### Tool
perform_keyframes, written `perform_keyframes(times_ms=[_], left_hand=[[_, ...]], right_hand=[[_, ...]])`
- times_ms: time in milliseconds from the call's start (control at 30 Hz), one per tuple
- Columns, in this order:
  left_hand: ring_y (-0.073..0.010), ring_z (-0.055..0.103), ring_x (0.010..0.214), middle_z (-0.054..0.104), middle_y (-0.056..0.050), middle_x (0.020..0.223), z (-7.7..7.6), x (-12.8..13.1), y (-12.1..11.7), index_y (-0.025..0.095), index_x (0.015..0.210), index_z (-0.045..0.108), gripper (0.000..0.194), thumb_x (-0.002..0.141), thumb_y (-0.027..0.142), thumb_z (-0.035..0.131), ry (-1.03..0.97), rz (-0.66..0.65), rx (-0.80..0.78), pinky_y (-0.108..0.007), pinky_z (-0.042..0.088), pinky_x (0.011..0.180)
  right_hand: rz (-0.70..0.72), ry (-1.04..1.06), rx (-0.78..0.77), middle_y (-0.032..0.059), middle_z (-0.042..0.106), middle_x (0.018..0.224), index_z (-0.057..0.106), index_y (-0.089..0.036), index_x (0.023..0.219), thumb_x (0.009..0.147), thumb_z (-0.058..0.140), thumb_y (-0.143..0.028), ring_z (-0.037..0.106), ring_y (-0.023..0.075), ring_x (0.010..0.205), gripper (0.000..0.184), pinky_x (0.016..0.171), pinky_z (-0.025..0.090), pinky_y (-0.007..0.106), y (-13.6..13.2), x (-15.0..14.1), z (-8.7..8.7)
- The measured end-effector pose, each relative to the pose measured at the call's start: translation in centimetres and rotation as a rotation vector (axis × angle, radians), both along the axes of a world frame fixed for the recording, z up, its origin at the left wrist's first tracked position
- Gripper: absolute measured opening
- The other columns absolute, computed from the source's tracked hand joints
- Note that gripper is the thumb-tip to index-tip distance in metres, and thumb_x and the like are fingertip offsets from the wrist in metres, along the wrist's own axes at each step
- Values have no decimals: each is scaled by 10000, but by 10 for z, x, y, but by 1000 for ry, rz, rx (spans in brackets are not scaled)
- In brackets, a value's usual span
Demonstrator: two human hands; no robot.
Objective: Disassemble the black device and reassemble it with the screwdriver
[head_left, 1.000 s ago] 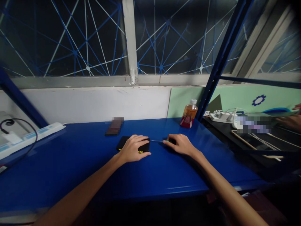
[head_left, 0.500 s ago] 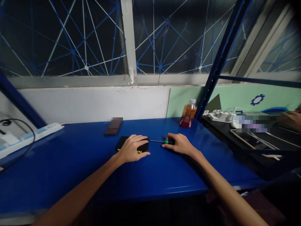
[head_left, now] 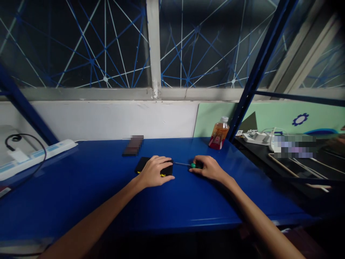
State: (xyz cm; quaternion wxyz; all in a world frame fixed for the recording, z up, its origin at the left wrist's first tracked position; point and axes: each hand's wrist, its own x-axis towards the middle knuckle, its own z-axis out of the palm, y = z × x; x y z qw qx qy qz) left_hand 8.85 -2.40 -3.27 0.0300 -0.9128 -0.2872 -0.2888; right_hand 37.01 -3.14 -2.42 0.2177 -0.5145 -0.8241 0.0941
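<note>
My left hand [head_left: 157, 171] lies over a flat black box [head_left: 141, 163] with yellow marks along its near side. The fingers reach across the top and the thumb is at the near edge, holding it on the blue table. In my right hand [head_left: 211, 167] is a screwdriver [head_left: 193, 165] with a green and dark handle, closed between thumb and fingers. Its thin metal shaft lies level and points left. The tip meets the right end of the box; whether it sits in something there is too small to tell.
Behind the box, a dark flat object [head_left: 133, 146], partly blurred out, lies on the blue table [head_left: 107, 201]. A drink bottle [head_left: 219, 133] stands at the back right. A white power strip [head_left: 40, 158] lies at left. Cables and another person's hand [head_left: 338, 144] are at far right.
The whole view has shifted slightly, so everything appears a little further right and lower. Both hands keep the same hold on the box and the screwdriver.
</note>
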Motion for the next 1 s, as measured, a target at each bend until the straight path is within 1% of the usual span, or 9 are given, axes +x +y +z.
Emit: perform_keyframes(times_ms=[67,133,233,333,467,700,800,933,1000], left_hand=[[-301,626,1099,666,-122,1209,0,0,0,189,1119,686,451,796,504,685,5,1,-1,-485,465,920],[-299,624,1103,664,-117,1215,0,0,1,191,1123,684,451,798,504,684,5,4,1,-482,467,918],[-296,626,1100,667,-111,1211,0,-1,2,190,1117,686,450,797,506,683,7,16,2,-479,468,916],[-298,627,1099,666,-112,1213,-1,-1,2,192,1112,689,452,795,513,681,14,24,1,-475,462,923],[-302,622,1106,662,-113,1219,-1,-1,2,198,1113,690,447,800,516,675,15,34,-9,-468,455,929],[-291,600,1129,650,-101,1239,3,-1,0,215,1144,669,471,802,538,662,44,46,-55,-495,411,965],[-305,556,1185,618,-99,1283,5,-1,-2,238,1175,651,491,804,560,646,70,39,-63,-542,354,1018],[-340,422,1319,478,-92,1436,8,0,-4,265,1239,608,556,792,595,634,154,8,-61,-626,217,1086],[-341,382,1349,463,-91,1449,9,0,-6,265,1272,581,585,798,604,623,185,-2,-71,-643,178,1097]], right_hand=[[-29,-8,-12,0,655,713,626,-216,856,792,644,-557,564,153,617,347,558,314,252,-3,-3,2],[-51,-24,-1,-1,652,680,636,-221,827,859,547,-572,567,153,608,363,559,304,257,-6,-7,5],[-53,-53,14,10,674,730,661,-223,793,934,436,-516,576,152,638,395,570,301,259,-7,-8,6],[-70,-73,50,25,684,833,668,-213,812,880,534,-513,584,159,691,335,586,311,256,-4,-7,3],[-64,-61,56,20,669,852,631,-207,798,804,626,-536,580,158,713,329,597,318,251,-2,-5,2],[-116,-64,-27,-17,655,728,587,-227,826,777,653,-487,577,158,656,273,554,279,245,-4,-6,6],[-132,-52,-29,-14,663,742,581,-224,814,774,654,-475,584,159,670,264,559,280,245,-5,-6,7],[-140,-40,-29,-11,665,741,580,-220,805,768,654,-475,581,157,663,268,559,277,246,-5,-5,9],[-130,-37,-27,-13,664,736,582,-222,803,770,649,-478,579,155,658,267,559,277,245,-5,-5,8]])
